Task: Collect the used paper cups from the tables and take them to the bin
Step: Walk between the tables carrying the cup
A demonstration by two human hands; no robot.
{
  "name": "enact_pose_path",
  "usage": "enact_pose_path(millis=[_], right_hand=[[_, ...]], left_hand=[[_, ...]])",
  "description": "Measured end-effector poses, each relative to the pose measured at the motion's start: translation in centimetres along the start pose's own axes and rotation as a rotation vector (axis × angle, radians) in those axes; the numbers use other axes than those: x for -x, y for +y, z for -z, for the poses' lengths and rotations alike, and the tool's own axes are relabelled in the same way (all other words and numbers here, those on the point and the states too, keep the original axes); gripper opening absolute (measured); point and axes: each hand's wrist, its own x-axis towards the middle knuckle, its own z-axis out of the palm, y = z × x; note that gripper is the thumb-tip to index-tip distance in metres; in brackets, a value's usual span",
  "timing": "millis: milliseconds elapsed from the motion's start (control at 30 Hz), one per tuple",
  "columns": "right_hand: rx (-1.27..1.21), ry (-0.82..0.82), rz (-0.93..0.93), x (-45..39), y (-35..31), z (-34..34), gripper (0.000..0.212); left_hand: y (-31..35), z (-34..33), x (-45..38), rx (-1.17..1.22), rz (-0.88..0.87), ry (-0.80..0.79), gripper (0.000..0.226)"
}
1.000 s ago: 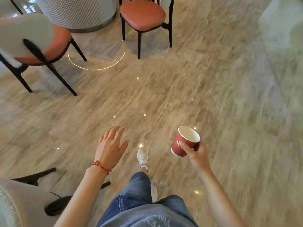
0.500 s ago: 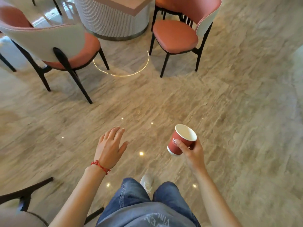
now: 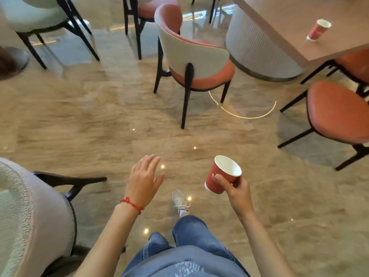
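Holding a red paper cup [image 3: 222, 174] in our right hand [image 3: 238, 189], thumb across its side and fingers curled behind; it tilts, white inside showing, over the floor [image 3: 99, 126]. Our left hand [image 3: 142, 180] hangs apart from it, fingers spread and loose, gripping nothing, a red string bracelet [image 3: 131, 204] at the wrist. A second red cup [image 3: 318, 30] stands on the worktop [image 3: 289, 27] at upper right, near its front edge, well apart from both hands. A pink-seated chair [image 3: 191, 62] stands between us and that worktop.
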Motion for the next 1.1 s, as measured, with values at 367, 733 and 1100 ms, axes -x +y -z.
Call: enact_pose_path(millis=[367,733,1100], right_hand=[[0.11,-0.375,0.044,-18.5,-9.2,-13.6,0.049],[0.141,-0.455,0.015,-28.9,-11.8,-28.2,0.048],[0.201,-0.539,0.085,-37.0,-18.6,-45.5,0.044]], left_hand=[[-6.9,5.6,-12.3,-0.043,0.267,0.07,0.057],[-19.9,9.3,-22.1,-0.082,0.394,0.145,0.055],[-34.1,17.3,-30.8,-0.1,0.49,0.154,0.069]])
